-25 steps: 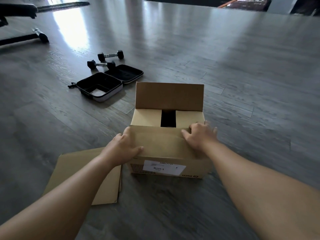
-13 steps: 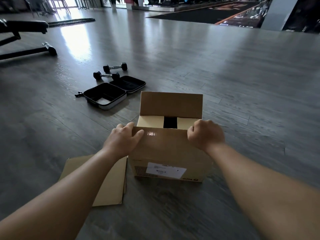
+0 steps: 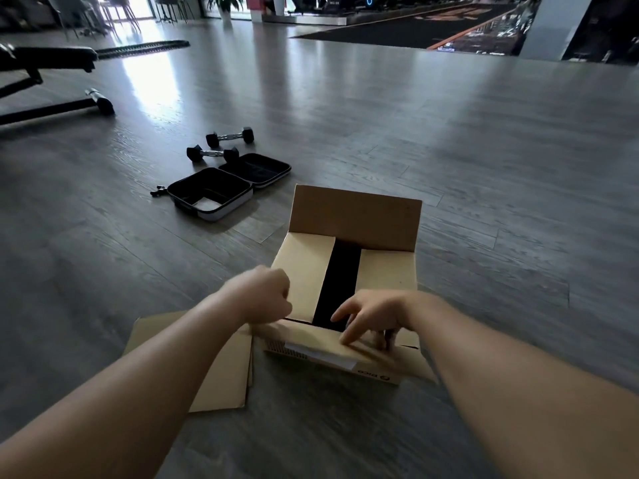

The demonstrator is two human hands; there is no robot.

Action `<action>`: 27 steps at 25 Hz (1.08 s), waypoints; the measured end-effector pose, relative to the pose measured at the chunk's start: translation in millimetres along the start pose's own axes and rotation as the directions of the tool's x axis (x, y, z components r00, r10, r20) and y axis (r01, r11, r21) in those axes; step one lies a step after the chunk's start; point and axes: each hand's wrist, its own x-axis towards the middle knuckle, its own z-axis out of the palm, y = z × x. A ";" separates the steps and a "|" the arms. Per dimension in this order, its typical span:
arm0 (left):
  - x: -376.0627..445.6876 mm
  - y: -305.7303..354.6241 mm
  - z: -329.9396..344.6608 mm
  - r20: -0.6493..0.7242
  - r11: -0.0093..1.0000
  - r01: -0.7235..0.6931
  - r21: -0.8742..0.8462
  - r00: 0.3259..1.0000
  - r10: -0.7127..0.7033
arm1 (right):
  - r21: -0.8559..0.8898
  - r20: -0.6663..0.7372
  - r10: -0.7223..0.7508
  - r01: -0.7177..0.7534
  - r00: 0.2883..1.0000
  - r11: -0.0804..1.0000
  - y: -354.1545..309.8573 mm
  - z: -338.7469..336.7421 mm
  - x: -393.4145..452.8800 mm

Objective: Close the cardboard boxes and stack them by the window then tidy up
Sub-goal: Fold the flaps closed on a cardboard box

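Right hand (image 3: 375, 314) spread loose, fingers extended, fingertips (image 3: 345, 339) pressing down on the near flap (image 3: 345, 344) of the cardboard box (image 3: 349, 288). Grip there open, nothing pinched. Left hand (image 3: 261, 293) curled into a fist at the box's near left corner, blurred; cannot tell whether that grip holds flap edge or nothing. Box sitting on the floor (image 3: 484, 167) directly beneath and between both hands: plain brown corrugated card, a white label (image 3: 321, 356) on its near face. Two inner flaps folded flat with a dark slot between, far flap (image 3: 356, 217) standing upright. Flattened cardboard sheet (image 3: 221, 368) lying just left of the box, under the left forearm. Farther left, an open black hard-shell case (image 3: 228, 188), rounded corners, lying flat. Beyond it, two hex dumbbells (image 3: 221, 145) with chrome handles. Grey wood-grain planks, glossy.
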 end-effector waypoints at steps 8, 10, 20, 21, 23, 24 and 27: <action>5.5 31.4 70.0 0.171 0.886 -0.436 0.159 0.896 0.410 | -0.615 -0.348 -0.104 -0.143 0.932 0.776 -5.7 44.0 23.3; 8.9 35.9 77.6 0.110 0.910 -0.340 0.236 0.940 0.323 | -0.660 -0.451 -0.164 -0.205 0.877 0.723 -2.0 44.3 28.1; 21.0 46.3 48.5 -0.235 0.850 0.187 0.493 0.969 -0.077 | -0.382 -0.844 -0.089 -0.476 0.529 0.792 0.1 16.4 25.0; 22.2 42.5 46.0 -0.227 0.836 0.231 0.498 0.965 -0.132 | -0.352 -0.852 -0.042 -0.511 0.522 0.784 3.1 13.0 24.9; 24.7 32.4 42.5 -0.182 0.825 0.277 0.493 0.960 -0.213 | -0.264 -0.857 0.077 -0.563 0.509 0.783 15.0 9.8 24.4; 26.4 26.7 41.5 -0.146 0.828 0.281 0.485 0.960 -0.241 | -0.225 -0.846 0.133 -0.572 0.517 0.789 22.8 9.9 24.2; 30.9 13.7 43.7 -0.028 0.845 0.292 0.448 0.949 -0.313 | -0.203 -0.783 0.191 -0.534 0.592 0.821 49.8 16.5 27.2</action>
